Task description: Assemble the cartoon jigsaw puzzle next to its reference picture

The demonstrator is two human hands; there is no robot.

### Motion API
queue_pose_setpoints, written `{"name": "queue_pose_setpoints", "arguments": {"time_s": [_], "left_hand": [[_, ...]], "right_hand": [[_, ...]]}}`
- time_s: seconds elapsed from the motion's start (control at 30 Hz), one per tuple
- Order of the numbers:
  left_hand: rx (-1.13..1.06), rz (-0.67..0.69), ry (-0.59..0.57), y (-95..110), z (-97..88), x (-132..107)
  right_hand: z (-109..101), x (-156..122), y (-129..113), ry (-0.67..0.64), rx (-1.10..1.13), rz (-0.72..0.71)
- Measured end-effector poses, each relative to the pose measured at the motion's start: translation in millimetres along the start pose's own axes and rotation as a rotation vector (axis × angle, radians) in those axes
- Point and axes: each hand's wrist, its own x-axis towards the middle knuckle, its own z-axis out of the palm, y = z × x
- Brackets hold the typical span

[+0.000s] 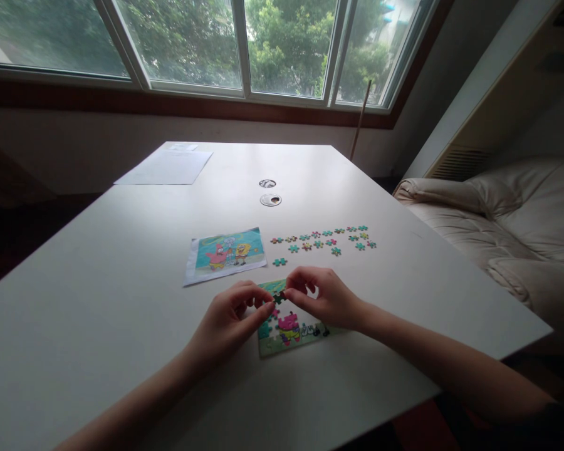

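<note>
A: Head view check. Right hand [322, 297] state?
B: Fingers [296, 286] pinched closed on a dark green puzzle piece [279, 297], held just over the top edge of the puzzle board [286, 338].
A: Left hand [230, 316]?
B: Curled, index tip against the piece's left side. Gripping or only touching: cannot tell.
A: Board location?
B: Flat on the white surface [98, 282], near the front edge, partly under both hands. Partly filled: pink figure visible mid-board, gaps on the left side.
A: Other parts?
B: Reference picture [226, 254] lying just behind the board, slightly left. One single piece [279, 262] between picture and right hand. Loose pieces [322, 240] scattered in a band right of the picture, well apart from the board.
A: Rest of the surface?
B: Paper sheet [167, 167] at the far left corner, two round cable ports [270, 200] mid-surface.
A: Surroundings?
B: Window [286, 50] beyond, trees outside. Thin stick [360, 119] leaning at the wall below it. Cushioned sofa [512, 219] off to the right.
</note>
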Motion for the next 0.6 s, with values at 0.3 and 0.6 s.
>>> {"name": "queue_pose_setpoints", "arguments": {"time_s": [0.3,0.6], "left_hand": [[0.032,0.024,0.053,1.1,-1.5,3.9],[0.131,0.105,0.062,0.1,-0.1,5.9]], "right_hand": [[-1.3,1.2,-1.0,-0.078,-0.047,0.002],[-0.9,2.9,1.1,-0.044,-0.098,-0.018]]}}
